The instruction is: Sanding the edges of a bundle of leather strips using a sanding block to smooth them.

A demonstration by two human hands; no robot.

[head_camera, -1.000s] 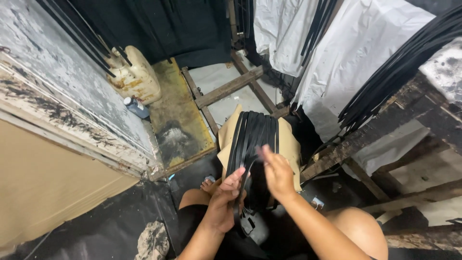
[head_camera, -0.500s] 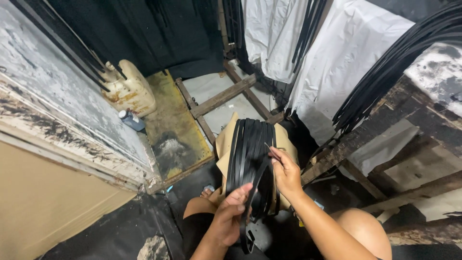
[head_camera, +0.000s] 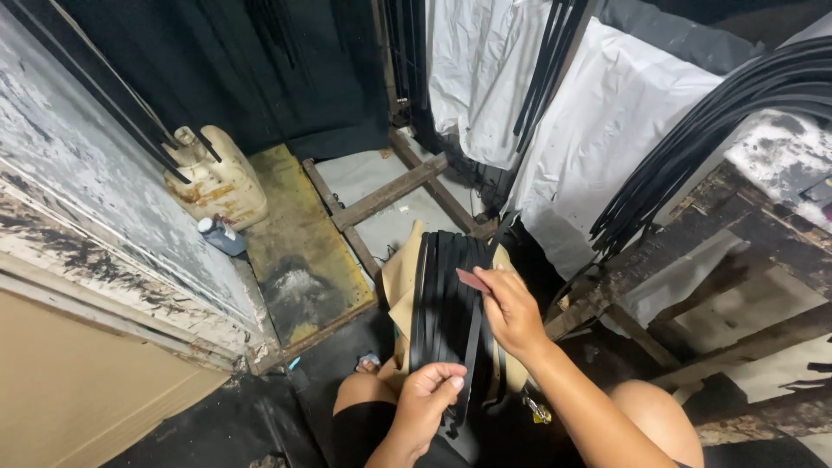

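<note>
Several black strips [head_camera: 438, 299] lie side by side over a tan sheet [head_camera: 400, 282] draped across my lap. My left hand [head_camera: 426, 400] pinches the near end of one black strip [head_camera: 472, 338] at the bottom of the pile. My right hand [head_camera: 511, 310] grips the same strip higher up, with its reddish-brown underside showing at my fingertips. The strip runs taut between both hands. My bare knees show below the sheet.
A stained cream jerrycan [head_camera: 217, 182] and a small blue-capped bottle [head_camera: 221, 236] stand at the left by a peeling wall. A wooden frame [head_camera: 381, 198] lies on the floor ahead. More black strips [head_camera: 693, 147] hang over a rough wooden bench at the right, beside white sheeting [head_camera: 607, 121].
My right hand has moved up the pile, drawing one strip away from the rest. My left hand has slid down to the strip's near end. The view has shifted slightly left.
</note>
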